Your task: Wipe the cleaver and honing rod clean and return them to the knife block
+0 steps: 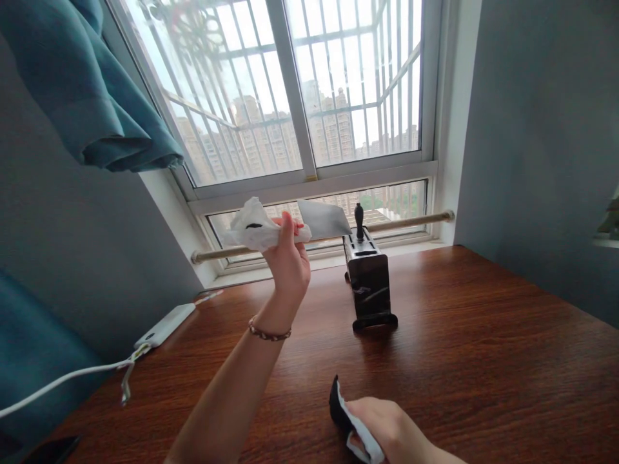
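My left hand (pixel 289 258) is raised above the wooden table (pixel 483 361) and grips a cleaver through a crumpled white tissue (pixel 251 227). The grey blade (pixel 323 219) sticks out to the right of the hand, towards the top of a dark knife block (pixel 369 280). One black knife handle (pixel 358 220) stands in the block. My right hand (pixel 389 430) rests low on the table near me, closed on a black object wrapped partly in white tissue (pixel 344 412). What that object is cannot be told.
A white power bank (pixel 165 325) with a white cable (pixel 72 377) lies at the table's left side. A dark phone (pixel 51 450) sits at the bottom left corner. A wooden rod (pixel 411 222) runs along the window sill. Teal curtain (pixel 87 90) hangs upper left.
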`<state>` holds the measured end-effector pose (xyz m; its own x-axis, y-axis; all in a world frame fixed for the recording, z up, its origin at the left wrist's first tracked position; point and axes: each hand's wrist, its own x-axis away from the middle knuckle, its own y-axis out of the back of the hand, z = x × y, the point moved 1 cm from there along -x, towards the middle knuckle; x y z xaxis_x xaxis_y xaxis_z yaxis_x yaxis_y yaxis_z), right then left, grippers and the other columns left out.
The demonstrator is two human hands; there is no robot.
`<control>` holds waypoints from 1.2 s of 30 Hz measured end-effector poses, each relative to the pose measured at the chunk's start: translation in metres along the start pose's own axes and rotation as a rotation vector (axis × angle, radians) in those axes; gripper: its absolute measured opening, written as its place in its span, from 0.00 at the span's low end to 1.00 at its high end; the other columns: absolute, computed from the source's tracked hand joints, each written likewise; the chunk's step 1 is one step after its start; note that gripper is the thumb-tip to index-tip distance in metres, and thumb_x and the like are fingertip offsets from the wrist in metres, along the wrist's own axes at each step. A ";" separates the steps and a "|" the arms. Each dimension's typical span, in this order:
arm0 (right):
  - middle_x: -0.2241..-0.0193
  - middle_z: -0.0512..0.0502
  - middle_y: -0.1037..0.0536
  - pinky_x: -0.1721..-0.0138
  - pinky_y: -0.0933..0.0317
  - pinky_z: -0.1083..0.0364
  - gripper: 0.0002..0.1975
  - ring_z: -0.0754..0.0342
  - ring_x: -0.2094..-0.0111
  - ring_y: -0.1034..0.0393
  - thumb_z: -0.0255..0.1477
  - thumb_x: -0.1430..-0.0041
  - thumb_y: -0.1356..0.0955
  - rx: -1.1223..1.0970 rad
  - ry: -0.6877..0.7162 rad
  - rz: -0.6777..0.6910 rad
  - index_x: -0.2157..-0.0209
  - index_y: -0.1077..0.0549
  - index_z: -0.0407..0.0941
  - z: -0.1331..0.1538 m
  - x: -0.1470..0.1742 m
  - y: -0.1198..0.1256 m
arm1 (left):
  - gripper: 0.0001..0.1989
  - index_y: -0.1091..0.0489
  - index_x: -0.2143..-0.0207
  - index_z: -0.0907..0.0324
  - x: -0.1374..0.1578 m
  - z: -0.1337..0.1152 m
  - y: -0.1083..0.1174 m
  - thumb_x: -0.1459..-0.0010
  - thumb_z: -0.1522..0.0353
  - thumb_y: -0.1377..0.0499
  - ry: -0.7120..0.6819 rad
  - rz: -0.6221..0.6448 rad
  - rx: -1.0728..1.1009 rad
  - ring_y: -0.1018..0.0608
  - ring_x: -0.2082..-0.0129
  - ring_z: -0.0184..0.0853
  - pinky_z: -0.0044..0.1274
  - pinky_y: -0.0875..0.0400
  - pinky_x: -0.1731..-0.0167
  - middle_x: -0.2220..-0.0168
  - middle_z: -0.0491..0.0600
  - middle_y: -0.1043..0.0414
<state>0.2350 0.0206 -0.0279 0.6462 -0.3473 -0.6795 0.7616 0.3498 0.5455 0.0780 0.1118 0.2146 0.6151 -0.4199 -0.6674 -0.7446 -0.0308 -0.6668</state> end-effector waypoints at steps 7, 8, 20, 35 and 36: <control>0.68 0.40 0.22 0.69 0.33 0.58 0.16 0.51 0.69 0.25 0.36 0.37 0.40 0.072 0.077 -0.053 0.55 0.31 0.40 -0.011 0.009 -0.016 | 0.11 0.36 0.77 0.59 0.004 0.009 0.000 0.50 0.70 0.34 0.024 0.071 -0.078 0.32 0.75 0.24 0.20 0.35 0.67 0.80 0.40 0.36; 0.68 0.40 0.22 0.71 0.33 0.57 0.17 0.51 0.70 0.25 0.37 0.37 0.40 0.085 0.077 -0.063 0.55 0.31 0.40 -0.012 0.009 -0.016 | 0.12 0.36 0.78 0.59 0.004 0.010 0.001 0.50 0.70 0.34 0.024 0.072 -0.086 0.32 0.75 0.25 0.20 0.35 0.67 0.80 0.40 0.36; 0.71 0.41 0.24 0.70 0.36 0.59 0.22 0.54 0.71 0.29 0.43 0.36 0.44 0.096 -0.001 0.062 0.57 0.31 0.42 -0.020 0.016 -0.021 | 0.13 0.36 0.78 0.59 -0.003 0.014 -0.001 0.52 0.67 0.33 0.040 0.050 -0.139 0.32 0.76 0.25 0.21 0.35 0.67 0.81 0.39 0.37; 0.72 0.43 0.25 0.72 0.39 0.60 0.21 0.56 0.74 0.32 0.42 0.35 0.44 0.165 0.051 0.056 0.58 0.32 0.42 -0.022 0.014 -0.024 | 0.14 0.35 0.80 0.60 -0.041 0.030 -0.033 0.52 0.65 0.33 0.126 0.113 -0.356 0.31 0.77 0.26 0.21 0.37 0.73 0.80 0.41 0.37; 0.71 0.43 0.24 0.72 0.39 0.60 0.20 0.56 0.73 0.32 0.42 0.35 0.44 0.164 0.053 0.057 0.57 0.32 0.42 -0.023 0.016 -0.026 | 0.13 0.36 0.80 0.60 -0.050 0.035 -0.040 0.51 0.67 0.34 0.149 0.144 -0.368 0.32 0.77 0.25 0.21 0.37 0.73 0.80 0.41 0.37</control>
<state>0.2244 0.0263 -0.0636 0.6887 -0.2825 -0.6677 0.7240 0.2194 0.6539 0.0866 0.1658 0.2633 0.4738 -0.5693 -0.6718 -0.8798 -0.2732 -0.3890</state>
